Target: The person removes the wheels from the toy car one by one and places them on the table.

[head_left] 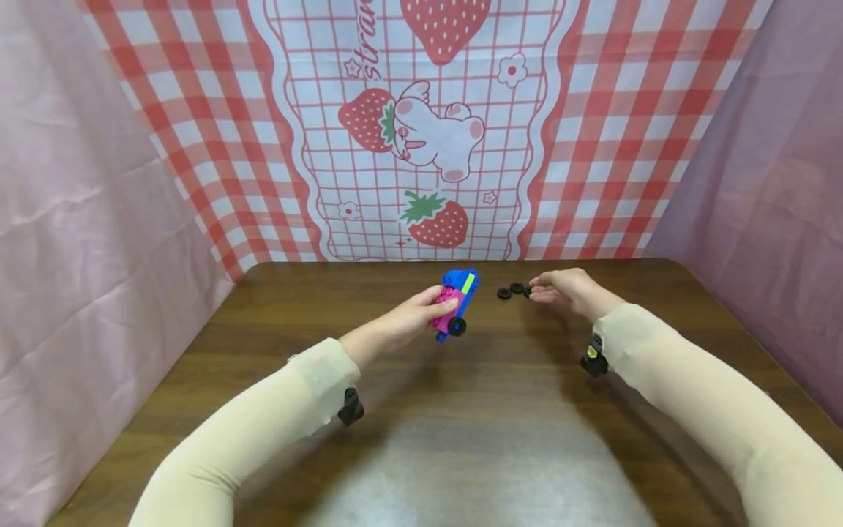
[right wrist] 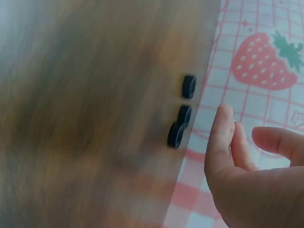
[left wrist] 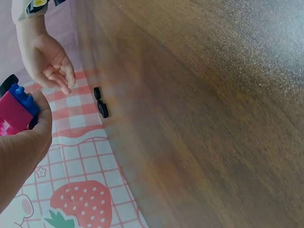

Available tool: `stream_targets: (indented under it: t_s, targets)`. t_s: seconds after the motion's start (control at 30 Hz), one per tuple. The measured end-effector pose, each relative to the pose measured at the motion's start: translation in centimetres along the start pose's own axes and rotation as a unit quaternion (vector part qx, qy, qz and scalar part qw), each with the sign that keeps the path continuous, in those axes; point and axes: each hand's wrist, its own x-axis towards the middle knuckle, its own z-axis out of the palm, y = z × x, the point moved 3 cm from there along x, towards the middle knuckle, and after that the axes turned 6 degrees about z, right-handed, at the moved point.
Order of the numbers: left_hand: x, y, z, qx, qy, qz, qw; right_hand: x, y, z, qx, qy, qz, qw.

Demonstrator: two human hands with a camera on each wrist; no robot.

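Note:
My left hand (head_left: 421,313) grips a toy car (head_left: 454,301) built of pink and blue blocks with a lime strip, holding it above the table. One black wheel (head_left: 456,326) is fitted on the car's side that faces me; the left wrist view shows a black wheel (left wrist: 8,84) on it too. Three loose black wheels (head_left: 503,293) lie near the table's far edge. Just right of them hovers my right hand (head_left: 571,290), its fingers loosely extended. In the right wrist view, nothing sits between that hand's thumb and fingers (right wrist: 221,142), and the wheels (right wrist: 189,87) lie apart from it.
The brown wooden table (head_left: 500,410) reaches back to a red checked strawberry cloth (head_left: 606,146) hanging behind it. Pink curtains (head_left: 79,219) hang on both sides. A small black device (head_left: 352,407) is strapped at each wrist.

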Motion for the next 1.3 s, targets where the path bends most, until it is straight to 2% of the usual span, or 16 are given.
stream_targets:
  t_s: [0.13,0.27,0.4,0.6,0.97,1.3]
  targets:
    - [0.1,-0.3,0.1,-0.012,0.009,0.0,0.9999,-0.8,-0.1,1.0,0.032,-0.031,0.02,0.999]
    - [0.2,-0.3,0.3,-0.024,0.02,-0.002,0.9995,-2.3,-0.1,2.2,0.08,-0.034,0.025,0.996]
    - [0.2,-0.2,0.4,-0.033,0.024,-0.005,0.9991,-3.8,0.0,3.9,0.104,-0.029,0.023,0.994]
    - [0.3,0.2,0.5,-0.03,0.034,-0.001,0.999,-6.1,0.3,6.4,0.091,-0.042,0.01,0.995]
    - [0.3,0.8,0.9,0.003,0.037,-0.016,0.9992,-9.0,0.9,10.1,0.001,-0.103,-0.016,0.995]
    - [0.1,1.0,1.4,0.0,0.034,-0.019,0.9992,-10.6,1.3,12.0,0.014,-0.136,-0.015,0.99]
